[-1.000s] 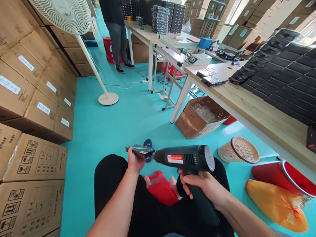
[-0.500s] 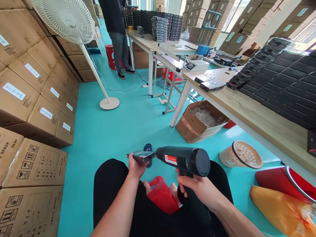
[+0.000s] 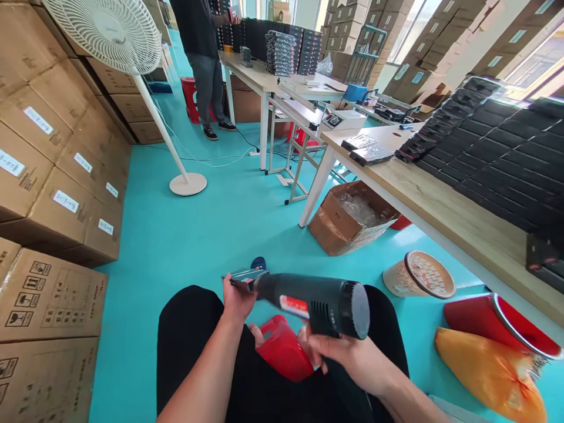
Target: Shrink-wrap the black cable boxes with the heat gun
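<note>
In my right hand (image 3: pixel 337 352) is a dark heat gun (image 3: pixel 326 299) with a red label, my fingers wrapped round its handle. Its nozzle points left at a flat, dark box (image 3: pixel 247 275) with a shiny top face. My left hand (image 3: pixel 238 298) grips that box from below and behind, above my left knee. The nozzle tip overlaps the box's right end in view, so I cannot tell whether they touch. Between my legs, below both hands, is a red plastic stool (image 3: pixel 286 352).
Stacked cartons (image 3: pixel 57 299) line the left, beside a white standing fan (image 3: pixel 187 183). To the right a table (image 3: pixel 440 194) bears stacks of black boxes (image 3: pixel 497 153). An open carton (image 3: pixel 335 223), a waste basket (image 3: pixel 400 279) and an orange bag (image 3: pixel 484 367) stand below. A person (image 3: pixel 207 76) stands farther back.
The heat gun has moved left and slightly down, its nozzle now overlapping the box's end. The box has tilted a little. The far person's hand has come into view holding something.
</note>
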{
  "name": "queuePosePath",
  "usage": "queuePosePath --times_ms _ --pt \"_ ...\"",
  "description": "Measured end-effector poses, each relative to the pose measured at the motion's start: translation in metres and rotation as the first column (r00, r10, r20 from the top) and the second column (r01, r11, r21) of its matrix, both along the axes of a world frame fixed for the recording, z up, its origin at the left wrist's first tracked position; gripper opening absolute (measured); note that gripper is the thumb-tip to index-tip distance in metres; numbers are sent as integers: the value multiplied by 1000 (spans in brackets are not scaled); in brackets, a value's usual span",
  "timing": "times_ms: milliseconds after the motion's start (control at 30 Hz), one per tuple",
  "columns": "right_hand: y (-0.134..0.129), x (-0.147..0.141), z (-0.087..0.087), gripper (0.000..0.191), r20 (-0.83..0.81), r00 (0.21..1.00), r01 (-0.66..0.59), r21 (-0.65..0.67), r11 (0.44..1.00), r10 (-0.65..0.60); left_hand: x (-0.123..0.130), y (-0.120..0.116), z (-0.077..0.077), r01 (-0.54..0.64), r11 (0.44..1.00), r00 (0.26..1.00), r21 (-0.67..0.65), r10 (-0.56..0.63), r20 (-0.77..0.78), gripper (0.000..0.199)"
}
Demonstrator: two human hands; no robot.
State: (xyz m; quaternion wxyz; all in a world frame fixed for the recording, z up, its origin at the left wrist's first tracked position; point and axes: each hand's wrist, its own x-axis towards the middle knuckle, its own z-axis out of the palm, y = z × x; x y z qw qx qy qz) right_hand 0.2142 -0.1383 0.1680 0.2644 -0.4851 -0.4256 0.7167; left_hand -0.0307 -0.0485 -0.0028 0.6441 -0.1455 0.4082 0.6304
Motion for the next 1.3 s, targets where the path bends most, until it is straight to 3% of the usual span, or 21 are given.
queuePosePath --times_ms 100,233,400,600,700,833,933,1033,1133,1300 --pt "-1 2 -1 37 13 995 99 -12 995 -99 1 1 3 -8 998 1000 67 7 5 40" --pt "-4 5 0 40 -23 997 -76 -47 996 75 -1 2 3 32 999 999 43 -33 11 44" --pt "-1 12 -4 30 -93 965 236 -104 966 -245 -4 1 8 2 993 998 120 -9 64 41" --pt "-4 30 -3 32 -161 937 282 -181 942 -311 -2 -1 16 69 974 994 217 -86 66 45" --pt "-9 40 0 33 -136 942 277 -198 940 -306 -3 -1 13 109 977 993 185 -117 29 40" --pt "-16 56 4 34 -33 954 288 -188 939 -299 -4 1 7 68 983 998 171 -68 -5 34" --pt "-22 61 6 37 -7 978 203 -210 956 -209 -3 2 7 105 980 994 172 -101 -27 30" --pt "-25 57 5 40 6 991 131 -166 977 -132 0 1 9 141 975 989 172 -132 -61 22" --pt "-25 49 1 42 56 984 176 -88 980 -171 2 0 10 206 962 976 178 -189 -109 14" --pt "-22 36 4 39 8 995 95 -128 987 -95 6 0 4 290 944 952 154 -269 -146 16"
